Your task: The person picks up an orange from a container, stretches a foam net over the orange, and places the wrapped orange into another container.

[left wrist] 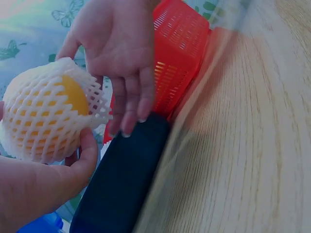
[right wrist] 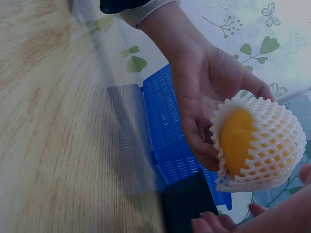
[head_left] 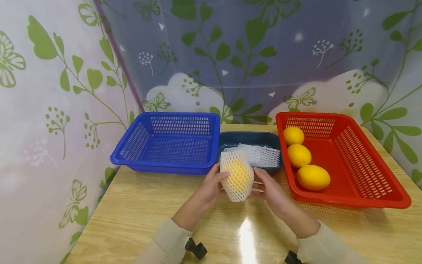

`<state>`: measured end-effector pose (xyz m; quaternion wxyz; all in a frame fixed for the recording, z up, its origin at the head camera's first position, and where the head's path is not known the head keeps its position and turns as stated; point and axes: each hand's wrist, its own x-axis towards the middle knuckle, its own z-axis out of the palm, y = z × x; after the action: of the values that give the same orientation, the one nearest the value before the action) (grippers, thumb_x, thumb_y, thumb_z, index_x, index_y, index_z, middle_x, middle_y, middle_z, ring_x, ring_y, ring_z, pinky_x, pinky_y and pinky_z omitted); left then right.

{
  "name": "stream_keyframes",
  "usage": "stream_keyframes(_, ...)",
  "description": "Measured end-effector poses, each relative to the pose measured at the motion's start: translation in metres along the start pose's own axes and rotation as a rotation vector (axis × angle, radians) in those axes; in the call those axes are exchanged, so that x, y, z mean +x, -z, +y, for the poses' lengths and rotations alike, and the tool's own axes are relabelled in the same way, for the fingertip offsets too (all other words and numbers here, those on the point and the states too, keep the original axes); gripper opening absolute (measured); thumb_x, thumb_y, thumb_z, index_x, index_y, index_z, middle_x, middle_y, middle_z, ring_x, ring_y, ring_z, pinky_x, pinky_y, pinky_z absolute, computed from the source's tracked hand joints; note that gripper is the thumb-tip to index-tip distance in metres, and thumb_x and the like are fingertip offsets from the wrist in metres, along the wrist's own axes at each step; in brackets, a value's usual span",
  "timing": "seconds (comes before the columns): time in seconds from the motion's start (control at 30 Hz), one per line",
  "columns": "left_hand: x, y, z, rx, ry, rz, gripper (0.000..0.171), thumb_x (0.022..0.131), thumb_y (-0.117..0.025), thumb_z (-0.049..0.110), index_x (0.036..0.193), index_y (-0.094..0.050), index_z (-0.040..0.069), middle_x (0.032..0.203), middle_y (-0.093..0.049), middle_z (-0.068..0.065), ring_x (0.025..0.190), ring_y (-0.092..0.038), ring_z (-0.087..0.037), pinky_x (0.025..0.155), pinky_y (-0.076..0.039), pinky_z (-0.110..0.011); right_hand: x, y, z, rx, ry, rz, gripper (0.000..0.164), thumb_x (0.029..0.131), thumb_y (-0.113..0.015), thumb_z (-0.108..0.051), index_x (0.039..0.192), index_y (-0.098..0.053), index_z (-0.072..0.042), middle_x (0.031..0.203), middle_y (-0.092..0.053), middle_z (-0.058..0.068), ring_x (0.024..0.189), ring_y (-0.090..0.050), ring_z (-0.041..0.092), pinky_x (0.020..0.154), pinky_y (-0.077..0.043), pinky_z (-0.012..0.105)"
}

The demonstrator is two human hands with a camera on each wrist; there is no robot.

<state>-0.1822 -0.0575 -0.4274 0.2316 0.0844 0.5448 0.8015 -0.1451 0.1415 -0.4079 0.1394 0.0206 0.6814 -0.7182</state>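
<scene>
A lemon in a white foam net sleeve [head_left: 238,178] is held above the table, in front of the dark green basin. My left hand [head_left: 210,187] grips it from the left, with the thumb on the net and fingers curled beneath, as the right wrist view shows. On the other side, my right hand [head_left: 271,191] has its fingers extended, and its thumb is close to the net. Whether that thumb touches cannot be told. Bare yellow peel shows at the sleeve's open end in the right wrist view, on the lemon [right wrist: 237,141].
A blue basket [head_left: 178,167] stands at the left. Between the baskets sits the dark green basin [head_left: 250,135], holding white foam nets [head_left: 263,156]. The red basket [head_left: 359,176] at the right holds three bare lemons [head_left: 313,178] along its left side. Patterned curtains hang behind the wooden table [head_left: 138,220].
</scene>
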Motion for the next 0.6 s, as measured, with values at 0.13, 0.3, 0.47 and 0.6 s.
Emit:
stream_keyframes(0.13, -0.0007, 0.002, -0.0002, -0.011, 0.02, -0.034, 0.054, 0.095, -0.052, 0.022, 0.143, -0.031, 0.009, 0.106, -0.057, -0.004, 0.094, -0.058, -0.017, 0.08, -0.048, -0.032, -0.0006, -0.0037, -0.0028, -0.022, 0.063, 0.031, 0.052, 0.106, -0.035, -0.037, 0.146, -0.028, -0.005, 0.138, -0.041, 0.015, 0.118, -0.047, 0.024, 0.107, -0.037, 0.038)
stream_keyframes(0.3, 0.0003, 0.0035, -0.0005, 0.004, 0.039, -0.07, 0.051, 0.097, -0.05, 0.021, 0.142, -0.031, 0.007, 0.105, -0.06, -0.002, 0.092, -0.061, -0.017, 0.079, -0.05, -0.033, -0.003, -0.0059, -0.0041, -0.103, 0.115, 0.056, 0.054, 0.101, -0.049, -0.03, 0.145, -0.029, -0.008, 0.139, -0.041, 0.019, 0.12, -0.045, 0.03, 0.104, -0.042, 0.042)
stream_keyframes(0.47, 0.0004, 0.005, 0.0, 0.051, 0.066, -0.085, 0.053, 0.099, -0.05, 0.02, 0.146, -0.028, 0.006, 0.11, -0.061, -0.005, 0.093, -0.063, -0.017, 0.082, -0.052, -0.036, -0.0037, -0.0068, -0.0024, -0.147, 0.112, 0.068, 0.057, 0.096, -0.058, -0.027, 0.142, -0.032, -0.008, 0.135, -0.045, 0.022, 0.113, -0.05, 0.032, 0.096, -0.047, 0.039)
stream_keyframes(0.6, -0.0006, 0.0062, 0.0011, 0.113, 0.101, -0.089, 0.058, 0.1, -0.053, 0.02, 0.149, -0.025, 0.008, 0.123, -0.057, -0.016, 0.098, -0.062, -0.019, 0.092, -0.051, -0.044, -0.0036, -0.0068, 0.0004, -0.138, 0.084, 0.064, 0.06, 0.095, -0.061, -0.026, 0.143, -0.031, -0.007, 0.136, -0.044, 0.021, 0.111, -0.051, 0.03, 0.095, -0.047, 0.037)
